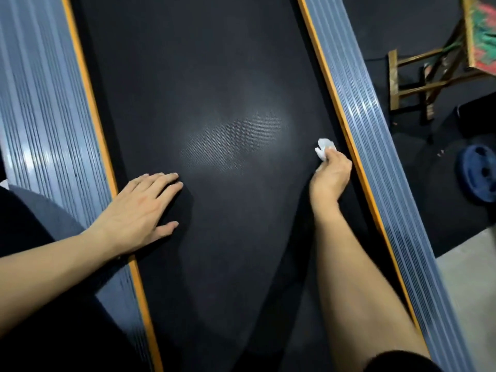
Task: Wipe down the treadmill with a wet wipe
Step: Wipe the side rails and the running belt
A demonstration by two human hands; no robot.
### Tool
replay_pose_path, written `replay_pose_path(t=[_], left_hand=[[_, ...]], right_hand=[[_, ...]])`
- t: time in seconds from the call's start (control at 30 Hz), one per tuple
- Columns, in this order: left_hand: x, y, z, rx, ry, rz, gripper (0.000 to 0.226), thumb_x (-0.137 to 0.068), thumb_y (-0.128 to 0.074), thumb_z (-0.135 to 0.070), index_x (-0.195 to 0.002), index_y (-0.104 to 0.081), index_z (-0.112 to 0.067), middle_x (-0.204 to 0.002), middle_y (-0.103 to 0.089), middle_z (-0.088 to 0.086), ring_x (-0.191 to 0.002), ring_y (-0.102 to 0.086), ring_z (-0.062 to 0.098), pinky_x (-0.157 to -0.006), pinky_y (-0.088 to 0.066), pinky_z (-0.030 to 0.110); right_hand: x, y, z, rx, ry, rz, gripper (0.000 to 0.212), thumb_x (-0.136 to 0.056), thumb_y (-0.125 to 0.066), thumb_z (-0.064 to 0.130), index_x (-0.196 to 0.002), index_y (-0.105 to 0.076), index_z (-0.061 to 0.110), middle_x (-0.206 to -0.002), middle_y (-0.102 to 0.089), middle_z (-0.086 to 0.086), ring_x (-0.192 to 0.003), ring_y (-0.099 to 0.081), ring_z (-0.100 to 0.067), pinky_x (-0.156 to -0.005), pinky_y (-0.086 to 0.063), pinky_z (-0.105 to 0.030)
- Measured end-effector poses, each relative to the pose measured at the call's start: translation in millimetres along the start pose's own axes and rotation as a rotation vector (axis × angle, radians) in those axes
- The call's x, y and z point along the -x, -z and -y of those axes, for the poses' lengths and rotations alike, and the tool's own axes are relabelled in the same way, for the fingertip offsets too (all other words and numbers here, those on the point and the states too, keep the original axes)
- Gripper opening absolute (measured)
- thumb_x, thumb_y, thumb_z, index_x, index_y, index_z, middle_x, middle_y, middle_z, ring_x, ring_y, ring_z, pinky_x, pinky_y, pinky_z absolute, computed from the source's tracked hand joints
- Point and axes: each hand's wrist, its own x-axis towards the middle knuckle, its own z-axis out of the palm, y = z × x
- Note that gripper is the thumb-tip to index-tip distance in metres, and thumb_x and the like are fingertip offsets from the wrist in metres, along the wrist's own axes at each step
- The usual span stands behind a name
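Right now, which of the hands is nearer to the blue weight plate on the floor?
Right. The right hand, gripping the wet wipe, is by the belt's right edge, toward the weight plate. The left hand lies flat at the belt's far side.

Looked like a gym or home workout room: a treadmill (214,103) with a black textured belt (204,63) and ribbed grey side rails (357,108) edged in orange, dark rubber matting (402,22) on the floor, a blue weight plate (479,173) lying flat beside it, a wooden stool (418,73) nearby, bare concrete (472,277) past the matting's edge
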Motion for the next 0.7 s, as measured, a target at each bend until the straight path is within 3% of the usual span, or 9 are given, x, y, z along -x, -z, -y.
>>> replay_pose_path(t=[0.07,0.13,0.2,0.27,0.33,0.47,0.53,0.63,0.7], left_hand=[[-0.5,2.2,-0.7,0.004,0.009,0.006,0.086,-0.078,-0.081,-0.051,-0.145,-0.053,-0.004,-0.149,-0.050,0.017,-0.132,-0.053,0.040,-0.110,-0.045,0.054],[-0.8,2.6,-0.3,0.007,0.004,-0.006,0.086,-0.079,-0.080,-0.052,-0.145,-0.053,-0.004,-0.148,-0.051,0.017,-0.131,-0.054,0.039,-0.109,-0.046,0.053],[-1.4,1.6,0.5,0.004,-0.002,-0.017,0.086,-0.080,-0.079,-0.052,-0.146,-0.052,-0.004,-0.150,-0.050,0.017,-0.133,-0.053,0.039,-0.111,-0.045,0.054],[-0.2,0.9,0.6,0.010,-0.004,-0.012,0.085,-0.080,-0.079,-0.051,-0.146,-0.052,-0.004,-0.150,-0.050,0.018,-0.135,-0.052,0.039,-0.112,-0.043,0.054],[0.4,1.8,0.6,0.015,-0.007,-0.022,0.085,-0.079,-0.080,-0.049,-0.145,-0.052,-0.003,-0.150,-0.050,0.018,-0.135,-0.053,0.040,-0.113,-0.043,0.054],[0.9,2.5,0.9,0.024,-0.006,-0.027,0.086,-0.078,-0.083,-0.048,-0.146,-0.052,-0.003,-0.151,-0.050,0.018,-0.135,-0.053,0.039,-0.113,-0.043,0.052],[-0.4,1.9,0.4,0.028,-0.004,-0.029,0.086,-0.077,-0.084,-0.047,-0.145,-0.053,-0.004,-0.150,-0.051,0.018,-0.134,-0.054,0.038,-0.113,-0.043,0.052],[-1.5,3.9,-0.2,0.045,0.005,-0.021,0.087,-0.076,-0.085,-0.047,-0.144,-0.053,-0.004,-0.149,-0.051,0.017,-0.134,-0.054,0.038,-0.113,-0.042,0.051],[-1.1,4.0,-0.1,0.046,0.006,-0.022,0.087,-0.076,-0.084,-0.048,-0.145,-0.053,-0.005,-0.149,-0.051,0.017,-0.134,-0.054,0.037,-0.113,-0.042,0.051]], right_hand=[[-13.1,-38.0,-25.4,-0.067,-0.103,-0.149,0.044,-0.094,-0.050,-0.004,-0.118,-0.038,-0.038,-0.050,-0.048,0.016,-0.052,-0.049,0.009,-0.062,-0.039,-0.002],[-7.4,-82.0,-36.8,-0.062,-0.048,-0.245,0.034,-0.085,-0.057,-0.005,-0.110,-0.055,-0.029,-0.080,-0.062,0.001,-0.074,-0.060,-0.005,-0.076,-0.049,-0.019],[25.1,-125.6,-26.6,-0.009,0.339,-0.068,0.026,-0.088,-0.060,-0.010,-0.111,-0.070,-0.007,-0.103,-0.071,-0.010,-0.094,-0.066,-0.022,-0.090,-0.053,-0.036],[42.5,-139.9,-20.2,0.071,0.665,0.073,0.030,-0.092,-0.059,-0.006,-0.118,-0.071,0.006,-0.119,-0.071,-0.009,-0.104,-0.065,-0.026,-0.095,-0.052,-0.038],[13.8,-122.4,-35.8,0.086,0.727,0.115,0.024,-0.092,-0.059,0.006,-0.112,-0.072,0.012,-0.116,-0.073,-0.008,-0.101,-0.067,-0.022,-0.093,-0.053,-0.039],[-65.9,-44.3,-94.2,0.276,0.153,-0.131,0.018,-0.087,-0.057,-0.003,-0.092,-0.075,-0.003,-0.096,-0.075,-0.015,-0.094,-0.069,-0.023,-0.083,-0.049,-0.027],[-81.6,-29.1,-122.9,0.302,-0.073,-0.207,0.024,-0.090,-0.048,-0.001,-0.090,-0.072,0.000,-0.089,-0.069,-0.008,-0.091,-0.064,-0.031,-0.078,-0.050,-0.035],[-75.2,-59.5,-111.0,0.244,-0.071,-0.360,0.023,-0.086,-0.051,0.006,-0.090,-0.073,0.003,-0.089,-0.070,-0.008,-0.081,-0.060,-0.021,-0.076,-0.049,-0.035],[-49.2,-94.8,-75.9,0.100,0.139,-0.286,0.026,-0.080,-0.054,0.000,-0.095,-0.075,0.007,-0.097,-0.072,-0.001,-0.089,-0.063,-0.017,-0.085,-0.051,-0.031]])
